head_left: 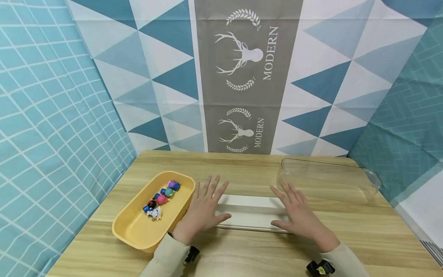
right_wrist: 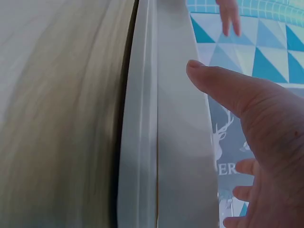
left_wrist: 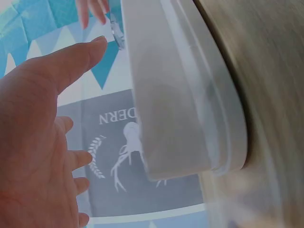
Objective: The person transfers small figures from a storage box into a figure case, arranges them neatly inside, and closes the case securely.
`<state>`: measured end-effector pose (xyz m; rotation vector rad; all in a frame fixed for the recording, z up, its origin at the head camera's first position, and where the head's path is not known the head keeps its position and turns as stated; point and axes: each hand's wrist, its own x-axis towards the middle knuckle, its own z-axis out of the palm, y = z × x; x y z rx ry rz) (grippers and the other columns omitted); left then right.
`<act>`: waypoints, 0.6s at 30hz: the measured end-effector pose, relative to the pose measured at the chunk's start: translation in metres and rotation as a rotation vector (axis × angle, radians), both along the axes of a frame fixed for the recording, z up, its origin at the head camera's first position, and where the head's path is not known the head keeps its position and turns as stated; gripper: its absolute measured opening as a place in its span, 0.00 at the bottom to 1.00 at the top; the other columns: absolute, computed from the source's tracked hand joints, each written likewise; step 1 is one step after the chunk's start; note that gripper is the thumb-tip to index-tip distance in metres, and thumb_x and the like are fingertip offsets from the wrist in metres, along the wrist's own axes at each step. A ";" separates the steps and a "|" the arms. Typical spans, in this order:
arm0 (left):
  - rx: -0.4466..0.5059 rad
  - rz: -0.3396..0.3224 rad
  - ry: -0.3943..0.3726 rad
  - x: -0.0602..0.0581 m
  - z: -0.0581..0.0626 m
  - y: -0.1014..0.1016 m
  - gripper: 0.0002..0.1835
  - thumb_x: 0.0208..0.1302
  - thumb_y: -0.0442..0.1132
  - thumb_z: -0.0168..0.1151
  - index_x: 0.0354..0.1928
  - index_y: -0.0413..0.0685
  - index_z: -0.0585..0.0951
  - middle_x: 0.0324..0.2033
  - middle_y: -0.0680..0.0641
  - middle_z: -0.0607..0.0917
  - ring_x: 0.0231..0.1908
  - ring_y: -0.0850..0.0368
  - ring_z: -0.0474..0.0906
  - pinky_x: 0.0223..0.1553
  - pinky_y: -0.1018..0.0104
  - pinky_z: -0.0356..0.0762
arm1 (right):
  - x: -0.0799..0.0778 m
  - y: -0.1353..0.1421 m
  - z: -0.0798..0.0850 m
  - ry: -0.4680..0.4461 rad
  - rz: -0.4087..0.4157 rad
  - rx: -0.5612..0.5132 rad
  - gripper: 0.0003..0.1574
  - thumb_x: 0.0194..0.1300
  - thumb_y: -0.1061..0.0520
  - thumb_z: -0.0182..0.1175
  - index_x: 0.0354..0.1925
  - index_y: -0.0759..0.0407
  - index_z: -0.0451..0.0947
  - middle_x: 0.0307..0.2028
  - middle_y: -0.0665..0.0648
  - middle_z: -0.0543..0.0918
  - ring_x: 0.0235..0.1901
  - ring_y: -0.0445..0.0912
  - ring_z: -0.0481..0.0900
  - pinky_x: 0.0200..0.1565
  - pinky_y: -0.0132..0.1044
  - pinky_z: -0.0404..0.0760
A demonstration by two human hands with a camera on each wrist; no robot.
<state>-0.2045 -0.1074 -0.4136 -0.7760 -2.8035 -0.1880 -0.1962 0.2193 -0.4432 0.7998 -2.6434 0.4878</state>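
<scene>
A long white stepped piece (head_left: 250,220) lies on the wooden table in front of me. Over its left end my left hand (head_left: 202,211) is spread, fingers straight and thumb out. My right hand (head_left: 297,215) spreads the same way at the right end. The left wrist view has the left thumb (left_wrist: 71,61) a little apart from the white wall (left_wrist: 166,114). In the right wrist view the right thumb (right_wrist: 223,80) overlaps the wall's edge; contact I cannot tell. Neither hand holds anything.
To the left stands a yellow tray (head_left: 133,227) holding several small colourful toy figures (head_left: 162,199), close beside the left hand. A clear plastic bin (head_left: 328,181) sits at the back right. Patterned cloth (head_left: 235,77) hangs behind the table.
</scene>
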 end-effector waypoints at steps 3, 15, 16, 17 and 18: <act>-0.007 -0.004 0.019 0.004 0.006 -0.005 0.52 0.59 0.65 0.64 0.78 0.52 0.55 0.77 0.40 0.50 0.76 0.39 0.41 0.70 0.34 0.37 | 0.000 0.006 -0.002 0.029 0.028 -0.015 0.64 0.48 0.43 0.78 0.76 0.51 0.55 0.72 0.70 0.56 0.68 0.73 0.55 0.58 0.74 0.61; -0.056 0.017 0.047 0.019 0.023 -0.027 0.52 0.58 0.66 0.65 0.78 0.52 0.56 0.76 0.39 0.53 0.75 0.39 0.44 0.70 0.35 0.40 | 0.004 0.027 -0.012 -0.009 0.064 -0.101 0.65 0.45 0.50 0.81 0.75 0.55 0.56 0.67 0.73 0.63 0.62 0.70 0.65 0.49 0.69 0.74; -0.063 0.016 0.051 0.020 0.024 -0.029 0.52 0.57 0.66 0.65 0.78 0.52 0.56 0.76 0.39 0.53 0.75 0.39 0.44 0.70 0.35 0.40 | 0.005 0.029 -0.014 -0.026 0.068 -0.120 0.65 0.45 0.51 0.81 0.75 0.56 0.56 0.67 0.73 0.63 0.62 0.70 0.65 0.49 0.68 0.74; -0.070 0.016 0.056 0.022 0.026 -0.031 0.52 0.57 0.67 0.65 0.78 0.52 0.56 0.76 0.39 0.53 0.75 0.39 0.44 0.70 0.35 0.40 | 0.005 0.030 -0.015 -0.045 0.069 -0.140 0.65 0.45 0.51 0.81 0.75 0.56 0.56 0.67 0.73 0.63 0.62 0.69 0.65 0.49 0.68 0.74; -0.079 0.014 0.062 0.023 0.028 -0.033 0.53 0.57 0.67 0.65 0.78 0.52 0.56 0.76 0.39 0.54 0.75 0.39 0.45 0.70 0.35 0.40 | 0.004 0.032 -0.017 -0.069 0.069 -0.160 0.66 0.45 0.52 0.81 0.75 0.56 0.56 0.67 0.72 0.63 0.63 0.68 0.65 0.50 0.68 0.74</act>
